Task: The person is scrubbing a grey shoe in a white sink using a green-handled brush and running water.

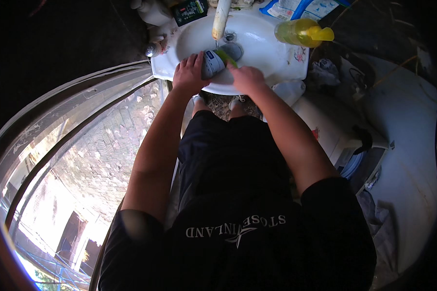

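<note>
A cylindrical container (213, 64) with a grey-blue label and a green band lies tilted over the front of a white sink basin (260, 54). My left hand (190, 72) is wrapped around its left part, thumb below and fingers on top. On the right, my right hand (248, 77) touches the green band with an extended index finger; its other fingers are curled. A thin stream of water falls from a whitish pipe spout (221, 20) just behind the container. The container's far end points towards the drain side of the basin, where a round grey disc (234, 51) shows.
A yellow-green pump bottle (302, 32) lies on the sink's right rim. Behind the basin are a white bottle (153, 12), a dark packet (189, 11) and a blue-and-white packet (295, 9). A small jar (153, 49) sits at the left rim. A mesh-covered window (109, 145) is at left.
</note>
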The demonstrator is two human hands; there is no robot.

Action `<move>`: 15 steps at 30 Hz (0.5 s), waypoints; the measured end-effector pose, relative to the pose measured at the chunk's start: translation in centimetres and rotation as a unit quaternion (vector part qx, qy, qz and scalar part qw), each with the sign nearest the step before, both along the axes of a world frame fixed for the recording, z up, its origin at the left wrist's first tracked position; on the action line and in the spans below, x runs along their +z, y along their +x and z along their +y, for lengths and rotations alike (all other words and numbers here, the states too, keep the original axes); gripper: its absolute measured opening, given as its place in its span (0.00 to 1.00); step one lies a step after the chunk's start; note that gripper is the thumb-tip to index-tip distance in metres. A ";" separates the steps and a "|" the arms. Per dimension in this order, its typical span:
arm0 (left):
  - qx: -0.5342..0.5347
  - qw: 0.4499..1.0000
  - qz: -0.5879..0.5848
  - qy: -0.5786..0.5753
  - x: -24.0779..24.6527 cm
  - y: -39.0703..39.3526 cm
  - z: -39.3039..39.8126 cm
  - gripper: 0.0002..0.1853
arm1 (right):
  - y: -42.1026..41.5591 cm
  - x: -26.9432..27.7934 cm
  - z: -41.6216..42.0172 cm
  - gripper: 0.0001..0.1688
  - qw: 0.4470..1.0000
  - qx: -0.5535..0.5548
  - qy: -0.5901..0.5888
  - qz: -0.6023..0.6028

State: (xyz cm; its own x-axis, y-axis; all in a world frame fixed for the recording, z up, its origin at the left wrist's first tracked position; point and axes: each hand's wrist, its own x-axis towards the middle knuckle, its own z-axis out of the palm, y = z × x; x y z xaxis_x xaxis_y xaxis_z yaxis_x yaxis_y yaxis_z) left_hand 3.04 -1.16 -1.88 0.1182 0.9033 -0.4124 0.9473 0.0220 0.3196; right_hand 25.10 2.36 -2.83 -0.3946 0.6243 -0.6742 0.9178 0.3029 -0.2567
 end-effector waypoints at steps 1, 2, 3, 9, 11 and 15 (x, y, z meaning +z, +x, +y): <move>0.000 1.000 -0.003 -0.001 0.0 -0.2 0.0 0.59 | 0.8 0.0 0.7 0.43 0.996 -0.078 -0.023 -0.022; 0.001 1.000 -0.006 -0.002 0.0 -0.3 0.0 0.60 | 1.0 0.0 0.9 0.43 0.995 -0.095 -0.017 -0.019; 0.006 1.000 -0.020 0.006 -0.1 -0.4 -0.1 0.59 | 0.9 0.3 1.1 0.43 0.993 -0.113 -0.011 -0.014; 0.065 0.993 -0.070 0.074 -0.2 -1.7 -1.7 0.48 | 1.4 0.7 0.8 0.42 0.994 -0.093 -0.052 -0.009; 0.083 0.987 -0.074 0.118 0.3 -2.0 -2.9 0.41 | 1.6 -0.3 0.9 0.42 0.993 -0.106 -0.056 0.025; 0.138 0.926 -0.292 0.198 9.7 -0.9 -2.6 0.22 | 2.4 -0.7 0.2 0.40 0.989 -0.136 -0.059 0.028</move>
